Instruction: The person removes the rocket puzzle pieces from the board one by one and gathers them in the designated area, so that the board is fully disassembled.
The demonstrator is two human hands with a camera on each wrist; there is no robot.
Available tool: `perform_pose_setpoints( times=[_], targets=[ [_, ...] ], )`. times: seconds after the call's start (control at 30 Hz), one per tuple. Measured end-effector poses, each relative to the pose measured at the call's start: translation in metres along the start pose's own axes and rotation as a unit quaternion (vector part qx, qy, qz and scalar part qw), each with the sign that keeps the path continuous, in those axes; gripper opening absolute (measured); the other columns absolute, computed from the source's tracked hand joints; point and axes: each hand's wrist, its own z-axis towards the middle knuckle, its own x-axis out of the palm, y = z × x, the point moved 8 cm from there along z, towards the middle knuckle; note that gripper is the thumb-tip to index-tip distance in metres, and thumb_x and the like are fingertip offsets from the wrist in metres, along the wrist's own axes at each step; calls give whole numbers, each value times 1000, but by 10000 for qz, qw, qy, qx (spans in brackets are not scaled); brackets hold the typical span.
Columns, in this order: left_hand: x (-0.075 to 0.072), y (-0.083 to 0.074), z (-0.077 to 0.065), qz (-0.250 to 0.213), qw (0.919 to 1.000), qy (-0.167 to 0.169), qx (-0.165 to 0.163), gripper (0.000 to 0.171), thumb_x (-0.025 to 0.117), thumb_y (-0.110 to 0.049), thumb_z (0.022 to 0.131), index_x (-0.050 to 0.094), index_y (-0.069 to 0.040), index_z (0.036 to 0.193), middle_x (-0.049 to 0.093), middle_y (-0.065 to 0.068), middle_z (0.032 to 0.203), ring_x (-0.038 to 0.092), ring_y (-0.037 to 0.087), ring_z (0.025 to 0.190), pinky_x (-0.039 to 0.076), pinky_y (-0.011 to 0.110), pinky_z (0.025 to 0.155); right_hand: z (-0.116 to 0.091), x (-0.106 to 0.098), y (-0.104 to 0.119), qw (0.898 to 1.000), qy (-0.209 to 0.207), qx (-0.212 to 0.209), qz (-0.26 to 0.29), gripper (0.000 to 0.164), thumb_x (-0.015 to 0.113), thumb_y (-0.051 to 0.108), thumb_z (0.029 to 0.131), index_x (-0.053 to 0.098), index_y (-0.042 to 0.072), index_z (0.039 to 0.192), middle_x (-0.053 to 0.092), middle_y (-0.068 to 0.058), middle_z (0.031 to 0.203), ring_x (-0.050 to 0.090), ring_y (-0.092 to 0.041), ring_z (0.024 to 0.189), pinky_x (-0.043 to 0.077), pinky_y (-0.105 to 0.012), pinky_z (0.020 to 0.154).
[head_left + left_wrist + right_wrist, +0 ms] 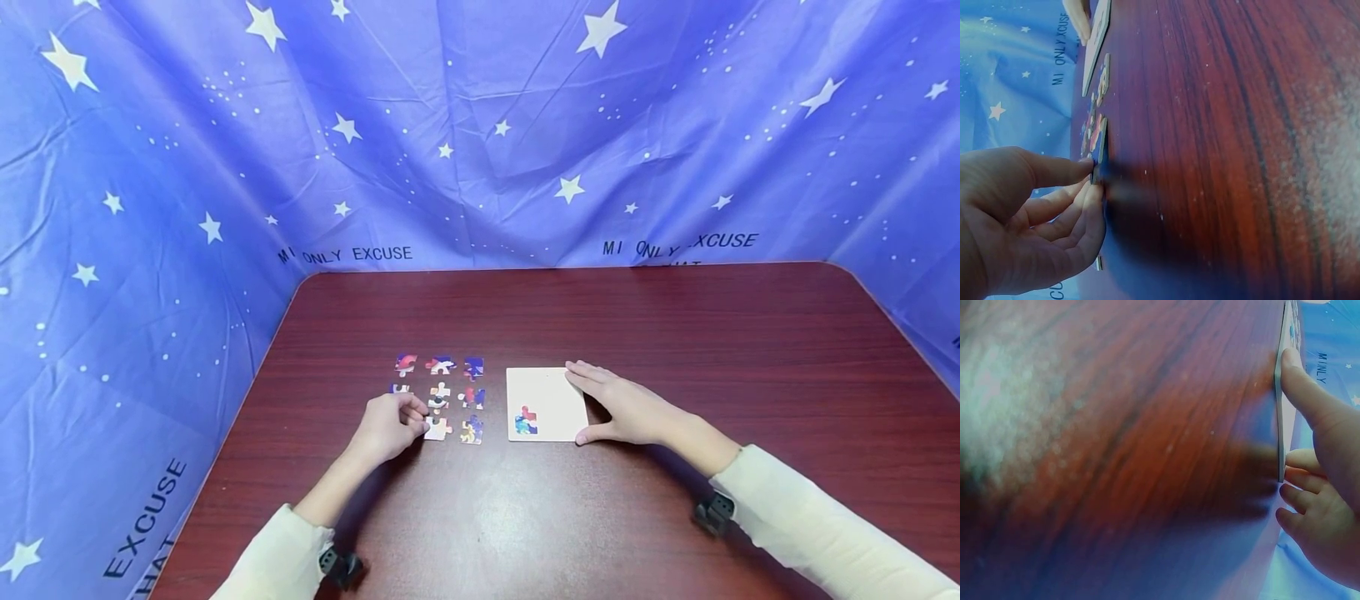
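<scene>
In the head view my left hand (390,425) is at the near left of a group of jigsaw pieces. Its thumb and fingertips pinch the left side of a pale jigsaw piece (439,429), partly covering it. The left wrist view shows thumb and fingers meeting at the edge of a thin piece (1100,144). A square cream puzzle board (551,392) lies to the right, with one colourful jigsaw piece (527,421) in its near left corner. My right hand (630,408) holds the board's right side, thumb at the near corner and fingers at the far corner.
Several more jigsaw pieces (472,398) lie in loose rows left of the board, one partly hidden by the left hand. Everything rests on a dark red wooden table (675,317). A blue star-printed curtain (465,108) stands behind and at the sides.
</scene>
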Motion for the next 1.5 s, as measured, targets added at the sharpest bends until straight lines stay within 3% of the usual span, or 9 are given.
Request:
perform_pose_setpoints(
  times=[0.43, 0.53, 0.67, 0.83, 1.07, 1.3, 1.5],
  targets=[
    [1, -1, -2, 10, 10000, -49, -16, 7, 72, -3, 77, 67, -6, 81, 66, 0, 71, 58, 5, 64, 47, 19, 62, 0, 0, 1, 10000, -1, -18, -74, 94, 79, 45, 73, 39, -2, 144, 35, -18, 154, 34, -35, 142, 33, -50, 113],
    [0, -7, -1, 0, 10000, -34, 55, 7, 73, -5, 77, 67, -5, 82, 66, 0, 71, 58, 5, 64, 47, 18, 61, 0, 0, 0, 9999, 3, 2, -111, 94, 79, 46, 73, 38, -2, 144, 35, -18, 154, 34, -35, 142, 33, -50, 113],
    [2, -26, 3, -26, 9991, 98, 409, 8, 72, -6, 77, 68, -4, 83, 67, 1, 72, 59, 6, 64, 48, 19, 61, 0, 0, 0, 9999, -19, 4, -130, 95, 79, 46, 73, 38, -3, 144, 34, -19, 154, 33, -36, 143, 33, -50, 113],
    [14, -56, 10, -41, 9947, 486, 908, 10, 74, -7, 79, 69, -5, 86, 69, 2, 76, 61, 6, 67, 50, 19, 64, 0, 0, 1, 9999, -46, -36, -152, 94, 78, 47, 74, 38, -3, 144, 35, -19, 154, 34, -36, 142, 35, -49, 112],
    [46, -89, 15, -10, 9829, 1061, 1506, 14, 74, -9, 79, 69, -4, 92, 70, 4, 80, 62, 6, 71, 51, 18, 69, 2, -1, 5, 10000, -17, -48, -72, 95, 78, 46, 74, 38, -3, 144, 34, -20, 154, 33, -36, 143, 33, -50, 113],
    [72, -108, 16, 623, 9709, 1260, 1941, 18, 73, -8, 79, 69, -5, 97, 70, 4, 83, 62, 9, 74, 47, 18, 68, 4, -1, 11, 9995, -177, -249, -89, 94, 79, 45, 73, 40, -5, 142, 37, -22, 152, 35, -38, 141, 34, -50, 112],
    [80, -115, 17, 923, 9683, 1305, 1920, 25, 75, -9, 76, 69, -5, 101, 69, 3, 86, 59, 8, 76, 45, 17, 67, 4, 0, 14, 9992, -242, -324, -70, 93, 79, 45, 73, 40, -5, 142, 38, -22, 151, 37, -37, 140, 36, -50, 111]
  ],
)
